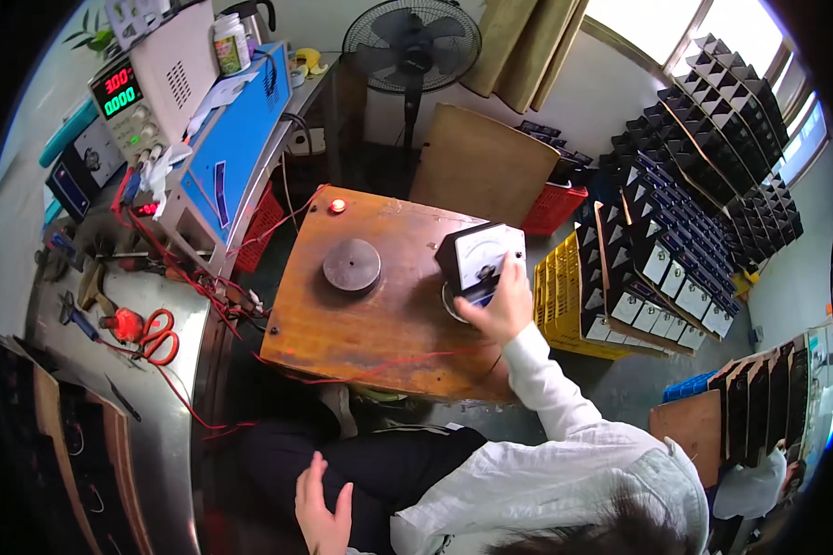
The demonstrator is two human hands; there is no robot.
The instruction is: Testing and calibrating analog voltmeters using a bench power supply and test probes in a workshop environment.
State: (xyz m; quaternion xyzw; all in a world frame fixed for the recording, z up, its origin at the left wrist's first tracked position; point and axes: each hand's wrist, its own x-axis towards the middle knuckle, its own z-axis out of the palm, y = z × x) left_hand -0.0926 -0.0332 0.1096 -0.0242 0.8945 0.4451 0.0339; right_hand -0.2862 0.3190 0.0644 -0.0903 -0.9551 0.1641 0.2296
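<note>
My right hand [504, 303] grips an analog panel meter [473, 252] by its near side, thumb on one side and fingers on the face. The meter has a black case and a white dial face, and it is over the right part of a wooden table [398, 324]. Under it a round rim [450, 302] shows in part; most of that is hidden. To the left a round metal disc [352, 265] lies on the tabletop. My left hand [322, 511] is over my lap, fingers apart, holding nothing.
A red lit lamp [338, 205] sits at the table's far left corner. Red wires [389, 366] cross the near edge. On the left bench are red-handled scissors [160, 337] and a power supply [125, 102]. Stacked meters [662, 277] and a yellow crate [557, 287] stand to the right.
</note>
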